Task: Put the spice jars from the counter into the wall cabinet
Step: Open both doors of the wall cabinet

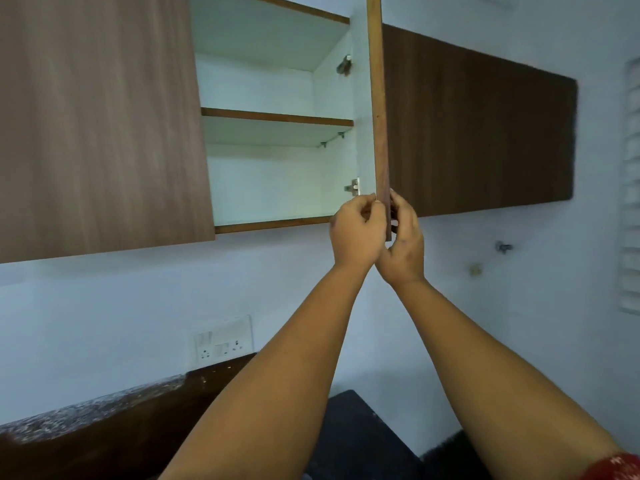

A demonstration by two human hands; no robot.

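The wall cabinet (277,188) stands open, white inside, with two bare shelves in view. Its brown door (377,98) is swung out edge-on toward me. Both hands are raised to the door's bottom corner. My left hand (356,233) grips the edge from the left with curled fingers. My right hand (403,237) holds the same corner from the right, fingers wrapped round the edge. No spice jars are in view.
Shut brown cabinet doors flank the opening at left (100,126) and right (478,126). A switch and socket plate (223,342) sits on the wall below. A speckled counter edge (86,414) runs at lower left, a dark surface (349,434) at bottom centre.
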